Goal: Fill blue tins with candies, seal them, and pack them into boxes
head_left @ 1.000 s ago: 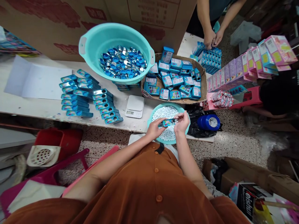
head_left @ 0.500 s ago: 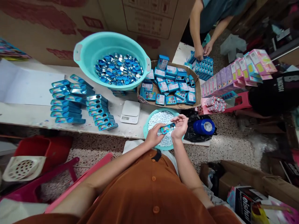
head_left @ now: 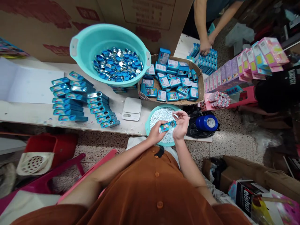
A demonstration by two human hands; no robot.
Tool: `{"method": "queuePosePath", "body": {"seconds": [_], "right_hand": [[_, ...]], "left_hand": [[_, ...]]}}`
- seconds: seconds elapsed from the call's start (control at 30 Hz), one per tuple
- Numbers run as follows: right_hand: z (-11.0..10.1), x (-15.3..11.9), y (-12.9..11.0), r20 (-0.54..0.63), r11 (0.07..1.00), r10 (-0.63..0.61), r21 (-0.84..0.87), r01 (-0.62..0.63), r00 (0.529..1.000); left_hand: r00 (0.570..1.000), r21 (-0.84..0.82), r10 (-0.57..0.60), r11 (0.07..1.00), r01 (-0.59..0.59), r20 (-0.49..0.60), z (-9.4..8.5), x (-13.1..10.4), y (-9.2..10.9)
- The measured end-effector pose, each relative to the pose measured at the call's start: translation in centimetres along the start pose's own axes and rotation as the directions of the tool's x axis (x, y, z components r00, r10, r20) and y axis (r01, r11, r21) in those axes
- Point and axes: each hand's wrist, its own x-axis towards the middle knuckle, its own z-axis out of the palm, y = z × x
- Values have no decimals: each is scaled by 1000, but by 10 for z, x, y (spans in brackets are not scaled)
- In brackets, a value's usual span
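So, blue tin in left hand.

Near the frame's centre, the left hand holds a blue tin above a basin of white pellets; the right hand is beside it. Upper left of centre, a turquoise tub contains metallic-and-blue caps.

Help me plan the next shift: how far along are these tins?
Perhaps partway. Seemingly set out: rowed tins left of the scale, though their fill can't be judged. In hand: one open tin in the left hand, the right hand cupped beside its opening. Likely left: loose tins in the carton, white pieces and unfitted caps.
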Motion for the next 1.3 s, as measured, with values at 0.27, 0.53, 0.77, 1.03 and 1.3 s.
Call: {"method": "queuePosePath", "body": {"seconds": [0.27, 0.53, 0.77, 1.03, 1.3], "right_hand": [[-56, 21, 69, -22, 995, 23, -100, -25, 999], [-93, 19, 168, 268, 638, 81, -754, 157, 960], [-82, -9, 186, 245, 566, 167, -817, 111, 955], [-67, 7, 134, -33, 838, 537, -93, -538, 843], [-44, 23, 52, 151, 649, 615, 462, -605, 774]], "left_hand": [[979, -11, -119, 993, 119, -168, -24, -4, -12], [965, 89, -147, 982, 170, -219, -49, -22, -4], [972, 99, -88, 989, 112, -217, -55, -24, 0], [983, 51, -132, 989, 139, -131, -46, -25, -5], [993, 221, -116, 969, 112, 8, -37, -22, -1]]}}
